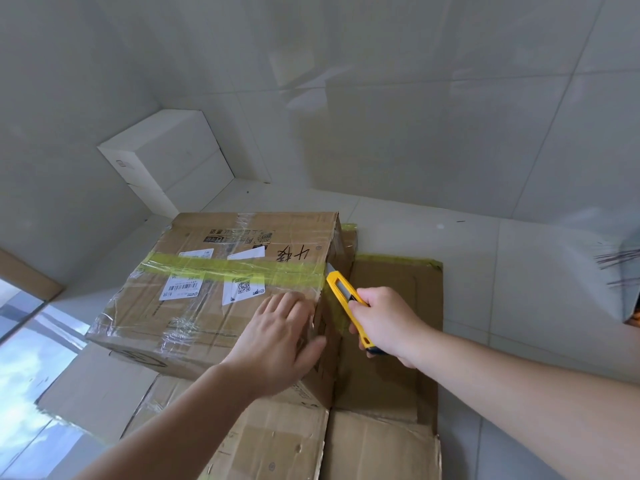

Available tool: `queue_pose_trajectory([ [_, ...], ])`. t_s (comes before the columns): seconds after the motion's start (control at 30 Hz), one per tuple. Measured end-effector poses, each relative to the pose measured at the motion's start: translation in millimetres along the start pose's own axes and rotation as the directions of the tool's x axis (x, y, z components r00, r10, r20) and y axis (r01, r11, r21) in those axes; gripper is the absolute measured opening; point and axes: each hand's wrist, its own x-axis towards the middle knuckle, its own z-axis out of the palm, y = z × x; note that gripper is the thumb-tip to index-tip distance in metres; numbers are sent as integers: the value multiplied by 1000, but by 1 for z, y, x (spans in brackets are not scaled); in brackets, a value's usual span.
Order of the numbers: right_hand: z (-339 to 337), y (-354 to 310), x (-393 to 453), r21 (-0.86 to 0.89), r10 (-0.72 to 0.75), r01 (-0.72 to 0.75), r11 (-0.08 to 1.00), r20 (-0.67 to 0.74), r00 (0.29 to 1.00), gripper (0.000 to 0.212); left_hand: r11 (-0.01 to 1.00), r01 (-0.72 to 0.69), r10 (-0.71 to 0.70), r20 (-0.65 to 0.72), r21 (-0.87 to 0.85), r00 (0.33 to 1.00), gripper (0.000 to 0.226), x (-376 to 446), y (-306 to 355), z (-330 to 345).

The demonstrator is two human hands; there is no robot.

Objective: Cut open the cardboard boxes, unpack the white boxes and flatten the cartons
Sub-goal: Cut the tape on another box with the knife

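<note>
My left hand [277, 336] lies flat on the sealed cardboard box [221, 289] atop flattened cartons [381, 393]; my right hand [389, 325] grips the yellow knife [346, 299], blade at the tape's end (near my left-hand fingers [294, 303]). A slip could cut them.

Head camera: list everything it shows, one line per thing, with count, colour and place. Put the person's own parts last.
Sealed cardboard box: one, brown, centre, on the flattened cartons, bound with yellow tape and clear film.
Flattened cartons: several, brown, spread on the floor under and right of the box.
White boxes: a stack, exact count unclear, white, in the far left corner.
Utility knife: one, yellow, blade tip at the box's right top edge by the tape.
Floor: pale tiles.
Left hand: one, pressing flat on the box's near right corner.
Right hand: one, gripping the knife.
</note>
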Motion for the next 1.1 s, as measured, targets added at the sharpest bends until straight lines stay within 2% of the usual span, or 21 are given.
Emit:
queue_pose_trajectory([
  [0.1, -5, 2, 0, -21, -8, 8, 1000, 9, 1000, 21, 989, -140, 133, 145, 40, 981, 89, -34, -15, 5],
  [0.17, -5, 0, 4, -19, -13, 13, 1000, 1, 1000, 20, 986, -119, 99, 158, 116, 982, 99, -39, -24, 10],
  [0.3, 2, 3, -2, 2, -2, 2, 1000, 2, 1000, 20, 990, -24, -6, 213, 138, 977, 110, -28, -29, 12],
  [0.4, 6, 3, -11, -12, 1, 0, 1000, 46, 999, 20, 990, -23, -9, 224, 141, 974, 111, -28, -29, 15],
  [0.57, 4, -2, -8, -13, 7, -7, 1000, 20, 1000, 21, 991, -18, -10, 204, 133, 979, 111, -25, -29, 15],
  [0.7, 12, 8, -36, -28, 42, -39, 999, 134, 990, 23, 993, -4, -21, 213, 116, 977, 115, -25, -31, 17],
  [0.87, 14, 8, -40, 27, 56, -60, 998, 114, 992, 22, 991, 32, -59, 210, 133, 976, 124, -22, -33, 17],
  [1.0, 18, 15, -64, 17, 97, -103, 995, 204, 974, 24, 990, 40, -69, 216, 136, 974, 126, -21, -32, 18],
  [1.1, 17, 9, -56, -6, 72, -72, 997, 165, 984, 24, 989, 48, -79, 215, 143, 973, 128, -18, -32, 18],
])
